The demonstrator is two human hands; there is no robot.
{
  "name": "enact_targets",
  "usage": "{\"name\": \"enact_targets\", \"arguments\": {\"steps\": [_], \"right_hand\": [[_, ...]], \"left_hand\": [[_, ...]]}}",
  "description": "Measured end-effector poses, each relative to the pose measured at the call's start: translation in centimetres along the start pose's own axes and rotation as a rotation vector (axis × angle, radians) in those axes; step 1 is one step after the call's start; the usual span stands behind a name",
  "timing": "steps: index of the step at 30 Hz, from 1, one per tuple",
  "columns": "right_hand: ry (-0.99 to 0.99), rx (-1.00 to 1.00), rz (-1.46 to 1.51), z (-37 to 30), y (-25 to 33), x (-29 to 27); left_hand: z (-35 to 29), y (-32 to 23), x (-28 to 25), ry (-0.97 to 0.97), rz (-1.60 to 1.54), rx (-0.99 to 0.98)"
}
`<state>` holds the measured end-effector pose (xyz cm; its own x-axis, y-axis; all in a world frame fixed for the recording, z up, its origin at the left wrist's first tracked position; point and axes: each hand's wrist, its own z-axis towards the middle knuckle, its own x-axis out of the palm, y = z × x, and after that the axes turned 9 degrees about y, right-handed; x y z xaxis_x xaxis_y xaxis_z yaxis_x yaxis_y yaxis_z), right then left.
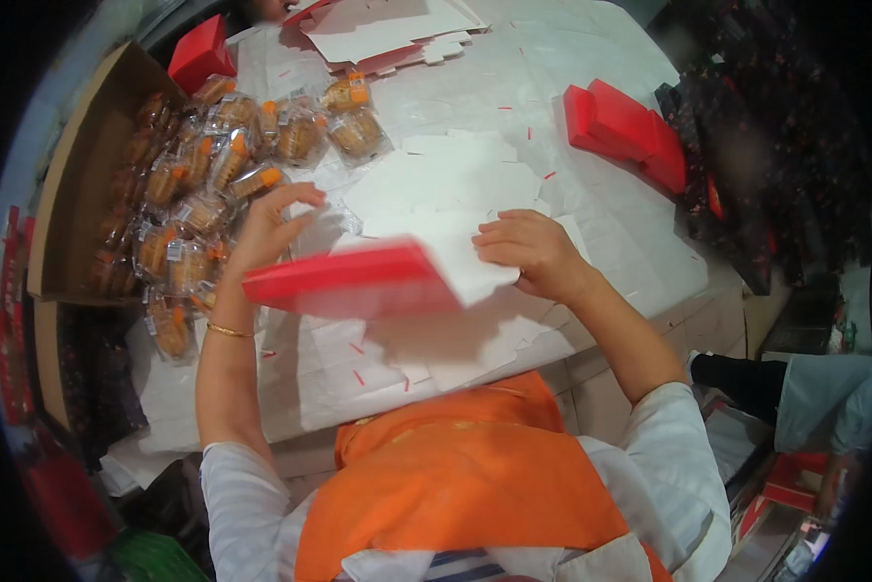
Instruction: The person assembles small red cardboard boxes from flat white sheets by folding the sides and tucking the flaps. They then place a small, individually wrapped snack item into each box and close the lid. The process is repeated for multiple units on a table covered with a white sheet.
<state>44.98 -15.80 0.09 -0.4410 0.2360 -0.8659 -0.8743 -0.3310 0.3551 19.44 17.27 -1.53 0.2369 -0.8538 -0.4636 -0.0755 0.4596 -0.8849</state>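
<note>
A partly folded carton, red outside and white inside, is tilted above the table in front of me, its near red side blurred by motion. My right hand pinches the carton's white right-hand flap, thumb below and fingers on top. At the carton's left end is my left hand, its fingers curved and apart with nothing in them. Flat white carton blanks lie on the table beyond and beneath the carton.
Wrapped round pastries in clear packs spill from a brown cardboard box on the left. Folded red boxes stand at the right edge, another red box far left. More blanks lie at the back. Another person's sleeve shows at right.
</note>
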Motion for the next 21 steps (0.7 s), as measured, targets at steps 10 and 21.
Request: {"name": "enact_targets", "arguments": {"steps": [10,21], "right_hand": [[0.176,0.028,-0.145,-2.0,9.4,8.6],[0.265,0.131,0.076,-0.3,9.6,8.2]], "left_hand": [[-7.0,-13.0,2.0,0.124,0.49,-0.166],[-12.3,-7.8,21.8,-0.181,0.565,-0.065]]}}
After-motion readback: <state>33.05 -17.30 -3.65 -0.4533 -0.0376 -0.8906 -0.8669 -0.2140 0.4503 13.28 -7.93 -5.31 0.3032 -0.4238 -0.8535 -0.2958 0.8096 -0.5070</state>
